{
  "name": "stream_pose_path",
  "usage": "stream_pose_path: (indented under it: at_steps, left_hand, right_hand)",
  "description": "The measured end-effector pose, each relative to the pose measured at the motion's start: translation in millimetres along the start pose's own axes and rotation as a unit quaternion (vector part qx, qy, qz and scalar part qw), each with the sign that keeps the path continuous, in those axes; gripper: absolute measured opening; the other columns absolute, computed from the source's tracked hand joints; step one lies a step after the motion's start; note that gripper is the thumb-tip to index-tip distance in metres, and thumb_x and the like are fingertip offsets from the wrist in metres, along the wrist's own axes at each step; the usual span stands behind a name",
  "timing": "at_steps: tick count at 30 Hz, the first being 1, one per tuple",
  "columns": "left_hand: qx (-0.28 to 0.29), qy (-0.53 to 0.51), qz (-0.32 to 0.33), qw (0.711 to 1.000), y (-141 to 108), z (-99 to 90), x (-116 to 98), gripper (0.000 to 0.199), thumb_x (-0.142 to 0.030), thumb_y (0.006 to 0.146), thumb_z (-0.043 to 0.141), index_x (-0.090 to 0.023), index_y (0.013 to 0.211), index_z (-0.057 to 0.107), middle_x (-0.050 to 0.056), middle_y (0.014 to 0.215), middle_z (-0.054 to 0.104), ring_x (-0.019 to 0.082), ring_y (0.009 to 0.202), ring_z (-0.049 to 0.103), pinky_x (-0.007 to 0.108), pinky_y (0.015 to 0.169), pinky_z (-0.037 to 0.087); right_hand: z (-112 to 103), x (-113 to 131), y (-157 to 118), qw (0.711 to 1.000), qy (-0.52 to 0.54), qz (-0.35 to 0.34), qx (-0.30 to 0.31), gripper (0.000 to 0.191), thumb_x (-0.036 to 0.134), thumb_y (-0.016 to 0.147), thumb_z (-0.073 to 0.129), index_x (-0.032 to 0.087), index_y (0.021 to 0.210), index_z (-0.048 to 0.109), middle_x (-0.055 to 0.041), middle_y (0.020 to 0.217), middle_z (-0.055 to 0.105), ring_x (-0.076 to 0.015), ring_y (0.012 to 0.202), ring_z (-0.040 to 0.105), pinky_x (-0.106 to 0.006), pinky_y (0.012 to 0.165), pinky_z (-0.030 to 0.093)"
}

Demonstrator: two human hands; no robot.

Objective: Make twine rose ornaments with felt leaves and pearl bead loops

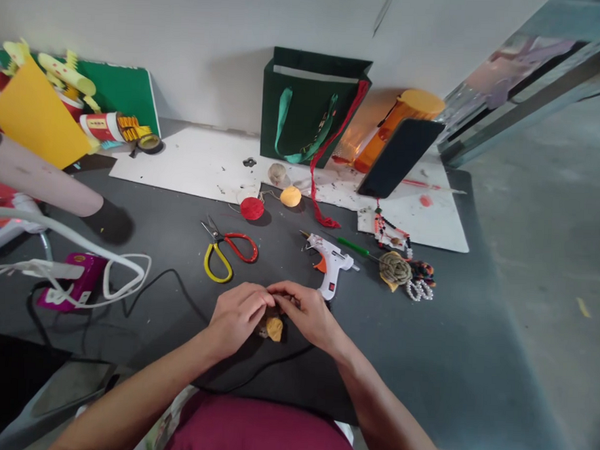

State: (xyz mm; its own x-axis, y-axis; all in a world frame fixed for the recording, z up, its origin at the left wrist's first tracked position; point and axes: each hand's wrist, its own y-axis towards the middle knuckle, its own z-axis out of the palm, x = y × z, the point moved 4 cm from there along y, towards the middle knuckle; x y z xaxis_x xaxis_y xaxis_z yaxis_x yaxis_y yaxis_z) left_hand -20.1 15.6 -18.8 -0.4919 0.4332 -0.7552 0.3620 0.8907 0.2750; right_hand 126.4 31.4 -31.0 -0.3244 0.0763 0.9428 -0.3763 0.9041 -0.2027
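Near the front edge of the table, my left hand (241,315) and my right hand (307,310) meet with their fingertips pinched together. Between them is a small brown craft piece with a yellow patch (273,329). Its upper part is hidden behind my fingers, so its exact kind does not show. Just beyond my right hand lies a white hot glue gun (332,260) with an orange trigger. Scissors (219,248) with one red and one yellow handle lie open past my left hand.
Yarn balls in red (252,208) and yellow (290,196) lie before a dark green gift bag (304,107). A phone (401,156) leans against an orange bottle (420,103). At right sits a knitted flower ornament (395,268). White cables (126,265) cross the left side.
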Motion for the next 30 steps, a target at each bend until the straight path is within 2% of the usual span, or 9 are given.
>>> stream_pose_path:
  at_steps: [5, 10, 14, 18, 21, 23, 25, 27, 30]
  left_hand:
    - [-0.001, 0.044, 0.024, 0.999, -4, 3.0, -1, 0.024, -0.012, 0.092, 0.045, -0.022, 0.089, 0.066, 0.004, 0.085, 0.072, 0.014, 0.080, 0.067, 0.024, 0.075, 0.052]
    - [-0.014, 0.031, 0.010, 0.999, -4, 1.5, 0, 0.022, -0.015, 0.092, 0.046, -0.021, 0.085, 0.066, 0.004, 0.079, 0.071, 0.013, 0.075, 0.066, 0.023, 0.072, 0.052]
    - [-0.023, 0.000, -0.007, 1.000, -3, 1.0, 4, 0.018, -0.015, 0.091, 0.048, -0.021, 0.084, 0.064, 0.003, 0.079, 0.069, 0.012, 0.071, 0.064, 0.022, 0.068, 0.051]
    - [-0.037, -0.008, -0.017, 0.999, -3, 0.8, 6, 0.015, -0.014, 0.090, 0.049, -0.020, 0.083, 0.062, 0.003, 0.078, 0.068, 0.012, 0.071, 0.063, 0.023, 0.068, 0.050]
    - [-0.040, -0.009, -0.025, 0.999, -3, 0.7, 7, 0.013, -0.015, 0.089, 0.051, -0.020, 0.084, 0.062, 0.002, 0.078, 0.067, 0.012, 0.070, 0.063, 0.023, 0.067, 0.050]
    - [-0.036, -0.012, -0.041, 0.998, -3, 0.6, 8, 0.013, -0.016, 0.089, 0.051, -0.020, 0.083, 0.061, 0.002, 0.078, 0.067, 0.013, 0.070, 0.063, 0.024, 0.068, 0.050]
    - [-0.034, -0.015, -0.053, 0.998, -2, 0.2, 9, 0.013, -0.016, 0.089, 0.051, -0.020, 0.082, 0.061, 0.002, 0.078, 0.066, 0.013, 0.071, 0.063, 0.024, 0.068, 0.050]
    - [-0.035, -0.018, -0.054, 0.998, -2, -0.3, 9, 0.012, -0.016, 0.089, 0.052, -0.020, 0.082, 0.061, 0.002, 0.078, 0.066, 0.013, 0.070, 0.062, 0.023, 0.067, 0.049]
    - [-0.041, -0.023, -0.054, 0.997, -2, -0.5, 10, 0.011, -0.014, 0.087, 0.053, -0.019, 0.082, 0.061, 0.002, 0.077, 0.065, 0.012, 0.069, 0.061, 0.022, 0.065, 0.049]
  right_hand:
    - [-1, -2, 1, 1.000, 0.018, 0.016, 0.003, 0.022, 0.013, 0.080, 0.052, 0.019, 0.092, 0.070, -0.0027, 0.088, 0.073, -0.0149, 0.078, 0.068, -0.025, 0.069, 0.054]
    - [-2, -2, -1, 0.999, 0.019, 0.029, -0.007, 0.013, 0.014, 0.080, 0.054, 0.018, 0.080, 0.066, 0.0002, 0.070, 0.069, -0.0121, 0.062, 0.065, -0.021, 0.059, 0.051]
    - [-2, -4, -2, 0.999, 0.025, 0.027, -0.029, 0.009, 0.019, 0.085, 0.050, 0.019, 0.085, 0.059, 0.0037, 0.062, 0.062, -0.0097, 0.052, 0.060, -0.020, 0.053, 0.048]
    - [-1, -5, -1, 0.999, 0.025, 0.019, -0.019, 0.014, 0.017, 0.082, 0.052, 0.019, 0.095, 0.059, 0.0019, 0.071, 0.064, -0.0094, 0.053, 0.061, -0.021, 0.054, 0.049]
    - [-1, -3, -1, 1.000, 0.006, 0.011, -0.007, 0.010, 0.016, 0.080, 0.054, 0.019, 0.086, 0.062, 0.0012, 0.071, 0.064, -0.0098, 0.054, 0.061, -0.021, 0.054, 0.048]
    - [-3, -2, -1, 0.999, -0.011, 0.010, -0.031, 0.009, 0.017, 0.082, 0.052, 0.019, 0.082, 0.061, 0.0028, 0.062, 0.060, -0.0105, 0.052, 0.060, -0.021, 0.054, 0.047]
    - [-5, 0, -1, 0.998, -0.030, 0.007, -0.056, 0.009, 0.018, 0.083, 0.052, 0.019, 0.086, 0.061, 0.0032, 0.062, 0.059, -0.0105, 0.052, 0.057, -0.022, 0.053, 0.047]
    - [-5, 2, -1, 0.997, -0.043, -0.012, -0.055, 0.013, 0.017, 0.081, 0.054, 0.019, 0.092, 0.062, 0.0010, 0.070, 0.061, -0.0102, 0.055, 0.056, -0.022, 0.054, 0.046]
    - [-4, 4, -1, 0.997, -0.048, -0.051, -0.039, 0.009, 0.015, 0.080, 0.057, 0.018, 0.083, 0.064, -0.0016, 0.077, 0.061, -0.0118, 0.065, 0.057, -0.022, 0.058, 0.046]
